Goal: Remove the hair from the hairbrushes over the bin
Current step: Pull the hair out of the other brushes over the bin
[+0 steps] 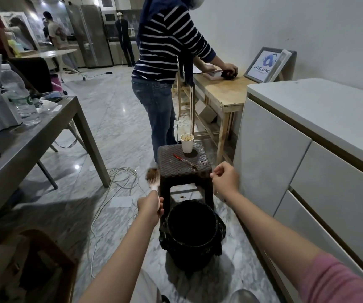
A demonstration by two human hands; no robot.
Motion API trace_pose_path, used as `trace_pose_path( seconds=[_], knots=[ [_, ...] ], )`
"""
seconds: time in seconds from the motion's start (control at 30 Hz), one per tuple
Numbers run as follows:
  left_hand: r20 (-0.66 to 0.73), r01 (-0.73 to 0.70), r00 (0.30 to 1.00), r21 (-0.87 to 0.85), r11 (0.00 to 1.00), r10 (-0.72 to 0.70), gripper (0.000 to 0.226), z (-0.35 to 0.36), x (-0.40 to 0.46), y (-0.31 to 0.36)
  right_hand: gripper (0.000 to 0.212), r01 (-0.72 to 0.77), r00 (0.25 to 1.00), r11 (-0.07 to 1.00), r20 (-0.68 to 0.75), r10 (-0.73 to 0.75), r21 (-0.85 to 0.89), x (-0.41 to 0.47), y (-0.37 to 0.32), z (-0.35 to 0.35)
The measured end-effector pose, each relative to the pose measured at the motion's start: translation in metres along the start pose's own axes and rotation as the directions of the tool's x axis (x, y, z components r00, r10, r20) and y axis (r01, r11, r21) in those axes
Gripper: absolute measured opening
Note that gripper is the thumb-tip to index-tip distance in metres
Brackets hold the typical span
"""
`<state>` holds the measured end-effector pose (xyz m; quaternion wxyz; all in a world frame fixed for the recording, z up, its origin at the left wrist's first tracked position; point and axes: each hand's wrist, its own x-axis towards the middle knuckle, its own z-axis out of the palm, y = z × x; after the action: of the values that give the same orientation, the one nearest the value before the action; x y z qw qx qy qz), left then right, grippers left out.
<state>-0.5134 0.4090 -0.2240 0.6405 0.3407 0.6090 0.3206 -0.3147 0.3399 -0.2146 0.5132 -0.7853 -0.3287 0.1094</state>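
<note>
My left hand [152, 207] grips the white handle of a hairbrush [153, 176], held upright to the left of the bin; brown hair clogs its bristles. The black bin [189, 254], lined with a black bag, stands on the floor between my arms, under the front of a dark brown plastic stool [182, 165]. My right hand [225, 178] hovers at the stool's front right corner with thumb and forefinger pinched on what looks like a dark tuft of hair [204, 172]; motion blur hides the detail.
On the stool stand a paper cup [187, 143] and a thin red stick-like item [183, 160]. A person in a striped top [165, 51] works at a wooden table [226, 92] behind. White cabinets [307, 149] right, grey table [34, 136] left, cables [119, 178] on the floor.
</note>
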Motion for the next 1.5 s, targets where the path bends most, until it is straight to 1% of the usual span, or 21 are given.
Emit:
trace_pose_path(
  seconds=[0.1, 0.2, 0.3, 0.37, 0.43, 0.5, 0.6, 0.63, 0.7, 0.83, 0.97, 1.07, 1.13, 1.17, 1.23, 1.27, 1.3, 1.37, 1.4, 1.47, 1.5],
  knots=[
    [0.041, -0.049, 0.998, 0.061, 0.997, 0.047, 0.020, 0.007, -0.011, 0.005, 0.017, -0.004, 0.998, 0.998, 0.057, 0.008, -0.068, 0.000, 0.001, 0.005],
    [0.071, -0.078, 0.995, 0.116, 0.990, 0.070, 0.022, 0.012, -0.020, 0.010, 0.020, -0.017, 0.984, 0.989, 0.174, 0.042, -0.146, 0.003, 0.001, 0.012],
    [0.114, -0.087, 0.991, 0.149, 0.985, 0.070, 0.021, 0.015, -0.024, 0.016, 0.028, -0.033, 0.910, 0.979, 0.400, 0.112, -0.199, 0.009, -0.002, 0.018],
    [0.131, -0.090, 0.989, 0.152, 0.984, 0.070, 0.020, 0.017, -0.025, 0.020, 0.033, -0.028, 0.868, 0.979, 0.480, 0.124, -0.202, 0.013, -0.004, 0.020],
    [0.151, -0.094, 0.986, 0.149, 0.984, 0.071, 0.018, 0.019, -0.026, 0.024, 0.035, -0.023, 0.878, 0.982, 0.467, 0.110, -0.188, 0.016, -0.007, 0.021],
    [0.171, -0.098, 0.983, 0.149, 0.984, 0.072, 0.018, 0.021, -0.027, 0.027, 0.035, -0.032, 0.904, 0.989, 0.417, 0.089, -0.143, 0.018, -0.010, 0.022],
    [0.194, -0.105, 0.978, 0.160, 0.982, 0.073, 0.018, 0.022, -0.028, 0.030, 0.033, -0.058, 0.956, 0.998, 0.287, 0.060, -0.014, 0.020, -0.016, 0.024],
    [0.197, -0.106, 0.978, 0.162, 0.981, 0.073, 0.018, 0.023, -0.028, 0.031, 0.031, -0.068, 0.971, 0.998, 0.228, 0.065, 0.004, 0.021, -0.018, 0.024],
    [0.201, -0.108, 0.977, 0.165, 0.980, 0.074, 0.018, 0.024, -0.030, 0.033, 0.026, -0.070, 0.986, 0.997, 0.151, 0.074, -0.027, 0.023, -0.020, 0.024],
    [0.207, -0.120, 0.975, 0.176, 0.977, 0.082, 0.018, 0.025, -0.032, 0.034, 0.021, 0.013, 0.989, 0.983, 0.144, 0.014, -0.185, 0.029, -0.020, 0.023],
    [0.217, -0.133, 0.972, 0.194, 0.972, 0.090, 0.019, 0.025, -0.032, 0.034, 0.034, 0.042, 0.977, 0.956, 0.210, 0.020, -0.290, 0.035, -0.017, 0.026],
    [0.227, -0.144, 0.969, 0.205, 0.968, 0.097, 0.020, 0.026, -0.030, 0.032, 0.037, 0.049, 0.971, 0.943, 0.236, 0.032, -0.330, 0.036, -0.016, 0.026],
    [0.236, -0.144, 0.967, 0.202, 0.969, 0.095, 0.020, 0.026, -0.030, 0.030, 0.042, 0.035, 0.960, 0.962, 0.278, 0.044, -0.271, 0.034, -0.016, 0.027],
    [0.240, -0.140, 0.967, 0.201, 0.969, 0.090, 0.020, 0.026, -0.030, 0.030, 0.048, -0.006, 0.945, 0.979, 0.318, 0.073, -0.205, 0.032, -0.017, 0.028],
    [0.254, -0.128, 0.964, 0.202, 0.971, 0.074, 0.020, 0.027, -0.032, 0.029, 0.064, -0.146, 0.893, 0.989, 0.428, 0.135, -0.009, 0.029, -0.021, 0.032],
    [0.266, -0.120, 0.962, 0.196, 0.973, 0.065, 0.020, 0.028, -0.033, 0.029, 0.067, -0.213, 0.861, 0.973, 0.487, 0.144, 0.089, 0.027, -0.022, 0.035],
    [0.281, -0.116, 0.958, 0.187, 0.976, 0.060, 0.019, 0.028, -0.034, 0.029, 0.062, -0.262, 0.830, 0.952, 0.539, 0.141, 0.155, 0.026, -0.023, 0.039],
    [0.297, -0.112, 0.953, 0.173, 0.979, 0.057, 0.018, 0.028, -0.035, 0.029, 0.035, -0.324, 0.786, 0.919, 0.604, 0.130, 0.224, 0.027, -0.022, 0.046],
    [0.293, -0.116, 0.954, 0.171, 0.978, 0.061, 0.018, 0.028, -0.035, 0.029, 0.025, -0.364, 0.773, 0.900, 0.616, 0.149, 0.239, 0.027, -0.022, 0.049],
    [0.269, -0.121, 0.960, 0.164, 0.979, 0.074, 0.019, 0.027, -0.033, 0.029, 0.024, -0.435, 0.757, 0.867, 0.620, 0.205, 0.244, 0.025, -0.025, 0.050],
    [0.252, -0.118, 0.965, 0.160, 0.980, 0.075, 0.019, 0.027, -0.032, 0.029, 0.027, -0.424, 0.773, 0.873, 0.598, 0.211, 0.240, 0.025, -0.027, 0.050]
  ],
)
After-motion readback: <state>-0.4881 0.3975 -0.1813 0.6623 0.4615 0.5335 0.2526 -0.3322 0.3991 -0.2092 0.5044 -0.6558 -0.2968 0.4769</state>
